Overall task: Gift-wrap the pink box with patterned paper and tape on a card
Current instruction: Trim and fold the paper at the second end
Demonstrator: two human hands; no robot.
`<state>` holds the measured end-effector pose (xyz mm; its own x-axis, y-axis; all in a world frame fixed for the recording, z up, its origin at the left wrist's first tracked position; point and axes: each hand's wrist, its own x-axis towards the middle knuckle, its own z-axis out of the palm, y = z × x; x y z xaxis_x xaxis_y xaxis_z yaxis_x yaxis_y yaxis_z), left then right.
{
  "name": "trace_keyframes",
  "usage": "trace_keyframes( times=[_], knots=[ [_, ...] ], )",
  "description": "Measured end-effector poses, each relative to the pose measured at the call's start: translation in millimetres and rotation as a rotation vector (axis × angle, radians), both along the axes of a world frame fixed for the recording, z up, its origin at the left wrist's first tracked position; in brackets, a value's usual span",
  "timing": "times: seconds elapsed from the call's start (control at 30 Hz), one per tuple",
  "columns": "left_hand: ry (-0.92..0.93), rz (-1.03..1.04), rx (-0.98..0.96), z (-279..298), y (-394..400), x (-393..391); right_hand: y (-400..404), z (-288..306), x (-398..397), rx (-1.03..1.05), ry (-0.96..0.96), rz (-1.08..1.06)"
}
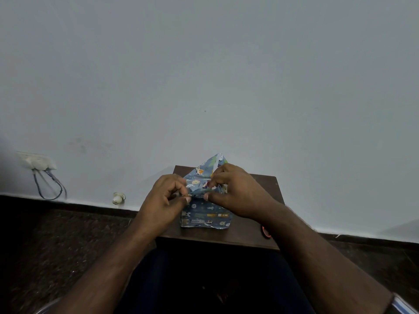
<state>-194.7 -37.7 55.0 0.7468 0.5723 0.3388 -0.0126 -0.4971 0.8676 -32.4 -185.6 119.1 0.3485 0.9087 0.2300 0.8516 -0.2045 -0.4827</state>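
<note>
Patterned paper [205, 196], pinched by left hand [162, 200], right hand [235, 191]

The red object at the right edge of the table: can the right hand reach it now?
Probably not right away. The right hand pinches the wrapping paper, so it must let go first. The red object lies close under that forearm, half hidden.

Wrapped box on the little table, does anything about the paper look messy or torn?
Yes. Along the near bottom edge of the patterned paper, the paper is crumpled and ragged, with a small flap sticking out rather than lying flat. The top flap is unfolded, pinched by the left hand and right hand.
</note>
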Motion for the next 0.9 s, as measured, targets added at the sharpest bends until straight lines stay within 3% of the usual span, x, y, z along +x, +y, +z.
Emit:
trace_keyframes(
  times=[0.2,0.4,0.53,0.7,0.9],
  knots=[
    [0.051,-0.027,-0.08,1,1,-2,0,-1,-1,0.003,-0.017,-0.01],
    [0.122,0.046,0.067,8,2,-6,2,-1,-4,0.02,-0.03,0.002],
    [0.124,0.019,-0.127,15,1,-3,1,-2,-5,0.042,-0.021,-0.001],
    [0.168,-0.033,-0.225,17,3,-3,0,-3,-6,0.052,-0.003,0.002],
    [0.137,-0.029,-0.52,19,4,-8,0,-5,-8,0.059,-0.006,-0.01]
  ],
)
